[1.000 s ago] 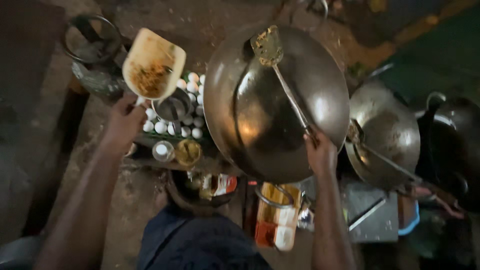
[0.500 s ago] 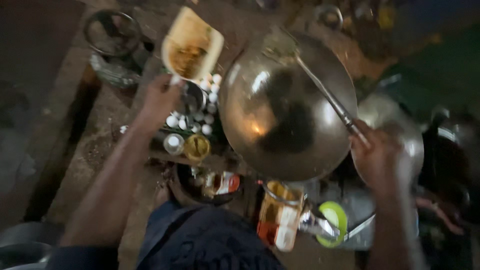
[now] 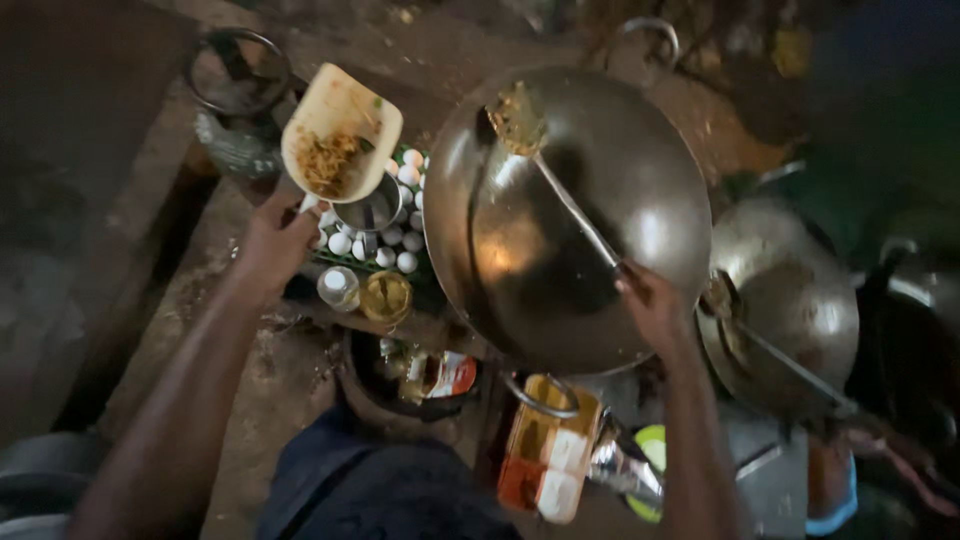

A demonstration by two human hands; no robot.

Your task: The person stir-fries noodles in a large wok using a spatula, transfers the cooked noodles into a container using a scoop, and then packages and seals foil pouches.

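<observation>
My left hand grips the handle of a pale plastic scoop that carries a heap of brownish food, held up left of a big steel wok. My right hand holds the long handle of a metal spatula. The spatula's blade rests high on the wok's far wall with some food on it. The wok's inside is otherwise bare and shiny.
White eggs on a tray and a small steel cup lie under the scoop. Two small jars stand nearby. A second wok with a ladle sits at right. Orange sauce containers stand near my body. A metal stove ring is far left.
The scoop of food stays raised in my left hand. My right hand has slid along the spatula handle toward the wok's near rim, and the blade has shifted along the wok's far wall.
</observation>
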